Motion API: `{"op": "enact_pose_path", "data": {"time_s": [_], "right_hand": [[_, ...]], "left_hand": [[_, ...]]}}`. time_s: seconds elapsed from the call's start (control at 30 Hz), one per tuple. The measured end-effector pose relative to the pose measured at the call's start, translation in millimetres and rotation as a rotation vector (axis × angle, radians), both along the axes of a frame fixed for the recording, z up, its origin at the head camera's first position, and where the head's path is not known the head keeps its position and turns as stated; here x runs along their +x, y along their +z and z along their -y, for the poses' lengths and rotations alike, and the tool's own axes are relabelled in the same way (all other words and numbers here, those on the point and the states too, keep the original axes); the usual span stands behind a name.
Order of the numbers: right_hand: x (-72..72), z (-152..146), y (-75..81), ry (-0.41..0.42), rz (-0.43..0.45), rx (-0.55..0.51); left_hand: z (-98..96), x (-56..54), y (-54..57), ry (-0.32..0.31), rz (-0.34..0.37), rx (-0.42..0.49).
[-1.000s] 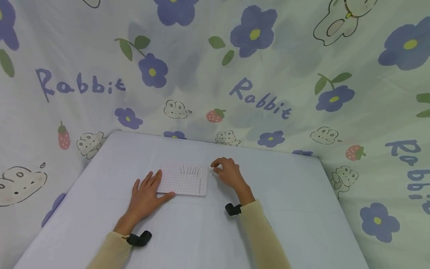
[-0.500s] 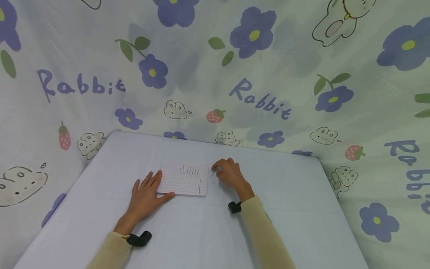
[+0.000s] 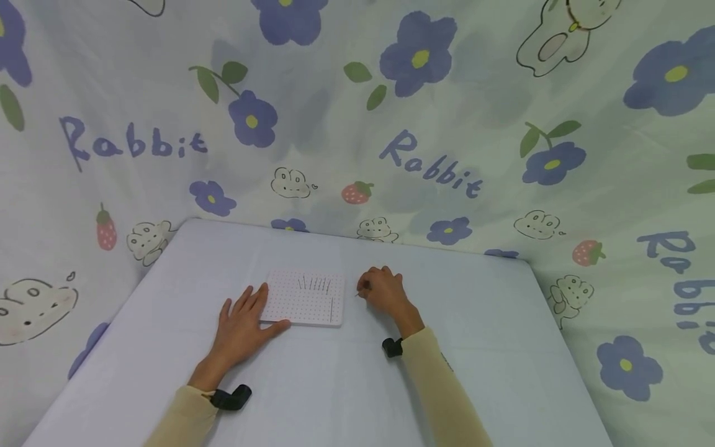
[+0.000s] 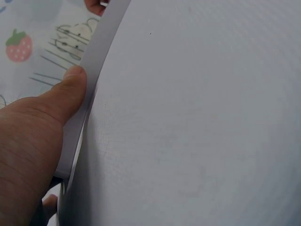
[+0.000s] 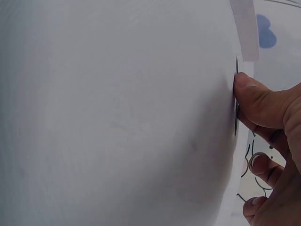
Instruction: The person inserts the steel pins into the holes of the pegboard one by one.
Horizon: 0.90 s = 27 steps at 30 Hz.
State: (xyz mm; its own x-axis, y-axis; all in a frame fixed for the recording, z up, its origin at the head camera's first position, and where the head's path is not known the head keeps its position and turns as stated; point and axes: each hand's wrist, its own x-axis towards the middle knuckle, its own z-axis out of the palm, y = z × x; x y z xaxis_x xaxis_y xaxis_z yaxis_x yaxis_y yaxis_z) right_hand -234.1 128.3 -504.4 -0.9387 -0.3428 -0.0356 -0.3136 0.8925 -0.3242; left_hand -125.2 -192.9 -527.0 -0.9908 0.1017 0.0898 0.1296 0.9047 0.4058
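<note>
A white board (image 3: 296, 310) with a grid of small holes lies flat on the table. Several thin dark needles (image 3: 314, 284) stand in a row in its upper right part, and one more needle (image 3: 332, 309) is near its right edge. My left hand (image 3: 241, 329) rests on the board's left side with fingers spread; its thumb (image 4: 70, 89) lies along the near edge. Just right of the board, low over the table, my right hand (image 3: 385, 292) pinches a thin pointed needle (image 5: 236, 125) between thumb and fingertips. Both needle ends show in the right wrist view.
A white cloth covers the table (image 3: 475, 323). Behind and beside it hangs a curtain (image 3: 329, 124) printed with flowers and rabbits. Each wrist wears a black camera (image 3: 231, 397), below beige sleeves.
My right hand has shifted slightly right, away from the board, and its fingers have curled further in, turning the needle. My left hand and the board have stayed still.
</note>
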Motion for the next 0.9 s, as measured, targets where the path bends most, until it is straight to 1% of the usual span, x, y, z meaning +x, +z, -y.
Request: {"op": "enact_pose_path", "data": {"time_s": [0.17, 0.37, 0.53, 0.73, 0.9], "right_hand": [[1.6, -0.1, 0.2, -0.007, -0.013, 0.001], [0.3, 1.4, -3.6, -0.02, -0.064, 0.044], [0.4, 2.9, -6.0, -0.025, -0.076, 0.07], [2.3, 4.6, -4.3, -0.03, -0.059, 0.097], [4.2, 7.5, -1.0, -0.034, -0.015, 0.111]], "left_hand": [[-0.2, 1.2, 0.4, -0.001, 0.002, 0.0], [0.0, 0.9, 0.2, -0.002, -0.005, 0.004], [0.5, 0.3, -1.2, -0.001, -0.003, 0.001], [0.4, -0.1, -1.8, 0.001, -0.003, 0.0], [0.2, 0.0, -1.4, 0.004, -0.002, 0.001]]}}
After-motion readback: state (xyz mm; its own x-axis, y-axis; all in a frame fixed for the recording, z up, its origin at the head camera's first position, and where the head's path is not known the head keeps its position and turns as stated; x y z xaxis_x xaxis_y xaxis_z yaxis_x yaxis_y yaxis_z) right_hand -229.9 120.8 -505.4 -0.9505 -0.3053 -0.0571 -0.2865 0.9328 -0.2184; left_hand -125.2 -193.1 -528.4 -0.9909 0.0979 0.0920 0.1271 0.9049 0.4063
